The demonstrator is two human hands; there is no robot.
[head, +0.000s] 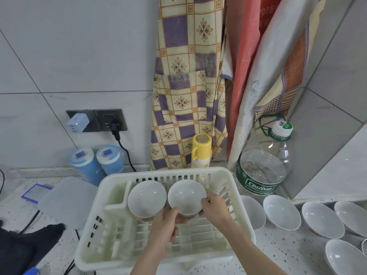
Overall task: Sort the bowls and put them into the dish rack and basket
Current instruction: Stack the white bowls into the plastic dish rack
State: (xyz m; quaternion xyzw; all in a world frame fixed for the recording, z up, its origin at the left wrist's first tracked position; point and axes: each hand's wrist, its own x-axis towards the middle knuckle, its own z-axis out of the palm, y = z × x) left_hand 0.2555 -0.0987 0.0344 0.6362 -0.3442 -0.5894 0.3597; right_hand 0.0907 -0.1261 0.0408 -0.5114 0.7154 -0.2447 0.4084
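A person lowers a small white bowl (187, 197) into a cream plastic dish rack (241, 231) on a speckled counter, tipping it on edge just beside a stack of bowls (147, 201) already leaning at the rack's back. The risk here is a slip: the glazed bowl is held only at its lower rim, and if either grip loosens before the foot seats on the slats, it could roll forward or knock against the neighbouring stack and chip. Set too upright, it may also tip back against the slotted rear wall and not nest cleanly.

The left hand (165, 225) curls under the bowl's bottom left, fingers wrapped round the base. The right hand (213, 205) pinches the lower right rim, thumb on the inner face and fingers apparently behind, though the bowl hides them.

To the right of the rack, five larger shallow bowls (282, 212) wait on the counter, near a big clear water bottle (262, 171). A yellow flask (201, 149) stands behind the rack. No basket can be made out in this view.
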